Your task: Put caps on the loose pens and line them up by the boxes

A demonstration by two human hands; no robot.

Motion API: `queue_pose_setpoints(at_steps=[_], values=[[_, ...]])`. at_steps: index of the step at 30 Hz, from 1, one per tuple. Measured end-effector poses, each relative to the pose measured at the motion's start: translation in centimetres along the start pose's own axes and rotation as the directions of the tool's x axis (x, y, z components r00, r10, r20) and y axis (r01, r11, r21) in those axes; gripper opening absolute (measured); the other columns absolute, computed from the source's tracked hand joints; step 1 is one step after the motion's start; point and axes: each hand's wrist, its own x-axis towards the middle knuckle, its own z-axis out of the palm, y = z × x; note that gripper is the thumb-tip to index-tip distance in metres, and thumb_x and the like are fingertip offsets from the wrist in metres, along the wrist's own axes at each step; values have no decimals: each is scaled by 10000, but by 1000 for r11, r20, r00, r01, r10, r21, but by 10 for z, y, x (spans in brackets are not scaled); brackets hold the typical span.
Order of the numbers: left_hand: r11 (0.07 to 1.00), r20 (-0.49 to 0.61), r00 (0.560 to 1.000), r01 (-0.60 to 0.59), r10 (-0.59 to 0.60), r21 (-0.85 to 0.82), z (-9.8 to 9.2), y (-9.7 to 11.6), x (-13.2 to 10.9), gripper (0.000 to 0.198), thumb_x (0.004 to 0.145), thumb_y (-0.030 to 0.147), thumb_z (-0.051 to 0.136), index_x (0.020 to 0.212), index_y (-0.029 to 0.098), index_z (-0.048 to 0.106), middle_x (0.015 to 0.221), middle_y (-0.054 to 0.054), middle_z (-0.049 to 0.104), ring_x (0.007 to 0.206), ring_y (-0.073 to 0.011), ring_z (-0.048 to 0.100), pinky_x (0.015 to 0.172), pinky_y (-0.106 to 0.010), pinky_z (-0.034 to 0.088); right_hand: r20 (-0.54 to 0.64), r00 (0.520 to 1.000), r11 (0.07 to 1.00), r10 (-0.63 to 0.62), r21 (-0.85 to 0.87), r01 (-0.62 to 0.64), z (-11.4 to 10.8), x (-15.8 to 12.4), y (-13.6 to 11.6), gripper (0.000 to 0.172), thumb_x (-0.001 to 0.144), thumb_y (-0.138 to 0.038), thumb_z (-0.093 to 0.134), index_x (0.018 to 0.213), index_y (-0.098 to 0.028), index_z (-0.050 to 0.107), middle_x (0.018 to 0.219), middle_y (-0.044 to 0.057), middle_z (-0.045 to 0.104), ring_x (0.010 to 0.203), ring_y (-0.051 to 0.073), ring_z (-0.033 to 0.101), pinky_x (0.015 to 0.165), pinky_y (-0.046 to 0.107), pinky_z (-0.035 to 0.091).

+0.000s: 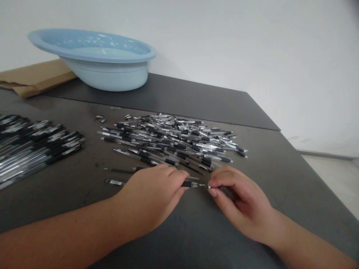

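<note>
My left hand is closed around a pen barrel with a black grip, its metallic refill tip sticking out to the right. Between the thumb and forefinger of my right hand is a small silver pen tip cone, right at the end of the refill. A pen cap with a white label lies just left of my left hand. Beside it a thin black refill rests on the table. Behind both hands spreads a loose pile of pen parts, clear barrels with black grips among them.
Rows of capped pens lie stacked at the left. A light blue basin stands at the back, partly over a brown cardboard piece. A few small silver cones sit left of the pile. The dark table ends at the right.
</note>
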Motion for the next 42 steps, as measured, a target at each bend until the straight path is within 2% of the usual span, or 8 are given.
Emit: queue_pose_setpoints(at_steps=[14, 28, 33, 38, 42], values=[[1000, 7, 1000, -11, 11, 4, 3, 1, 0, 221, 1040, 279, 529, 1149, 204, 707, 1080, -76, 759, 1010, -302, 714, 856, -463, 579, 19, 1000, 1000, -5, -12, 5, -1, 2, -2, 278, 959, -42, 647, 1159, -233, 631, 1004, 54, 693, 917, 187, 667, 792, 351, 556], [996, -33, 997, -73, 75, 58, 7, 3, -1, 218, 1033, 255, 527, 1159, 187, 691, 1056, -82, 759, 949, -304, 720, 771, -449, 590, 124, 992, 998, -12, -53, 19, 8, 4, -2, 232, 998, -85, 609, 1180, -230, 611, 1032, 67, 688, 956, 201, 676, 818, 354, 572], [993, -53, 994, -87, 92, 81, 9, 2, -2, 245, 1053, 273, 497, 1178, 179, 685, 1071, -94, 759, 934, -302, 728, 762, -443, 590, 141, 990, 988, 8, -154, 14, 9, 3, -3, 193, 1042, -139, 571, 1205, -241, 592, 1067, 76, 700, 1005, 220, 680, 872, 377, 591], [994, -40, 995, -83, 86, 77, 11, 2, -3, 252, 1054, 288, 499, 1191, 178, 680, 1072, -99, 754, 946, -306, 729, 769, -442, 589, 177, 983, 955, 42, -296, 13, 11, 6, -3, 93, 1069, -191, 513, 1123, -213, 586, 1004, 84, 705, 946, 247, 673, 820, 408, 596], [997, -7, 998, -57, 57, 57, 10, 3, -3, 267, 1067, 297, 473, 1210, 188, 671, 1044, -88, 749, 951, -305, 727, 786, -451, 590, 217, 975, 942, 55, -336, 22, 13, 7, -3, 126, 1081, -219, 472, 1091, -212, 598, 975, 84, 703, 918, 255, 667, 805, 428, 588]])
